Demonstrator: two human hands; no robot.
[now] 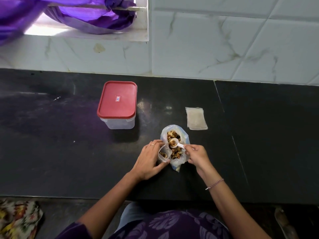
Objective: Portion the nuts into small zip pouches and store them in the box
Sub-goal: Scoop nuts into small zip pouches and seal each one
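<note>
Head view, clear bag (pixel 178 163) w/ mixed nuts (pixel 172 134), right hand (pixel 196 156) pinching white scoop (pixel 174 141), left hand (pixel 148 159) gripping small pouch (pixel 162 154)

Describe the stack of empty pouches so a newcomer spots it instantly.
On the black counter, look right of the red-lidded box, just beyond the open nut bag. The stack of empty pouches lies flat there, touching nothing. Unlike the nut bag, it is thin, pale and empty.

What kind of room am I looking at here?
Most likely a home kitchen: a black stone counter set against a marble-look tiled wall, a purple curtain at a window, and a red-lidded food box near the bag of nuts.
</note>
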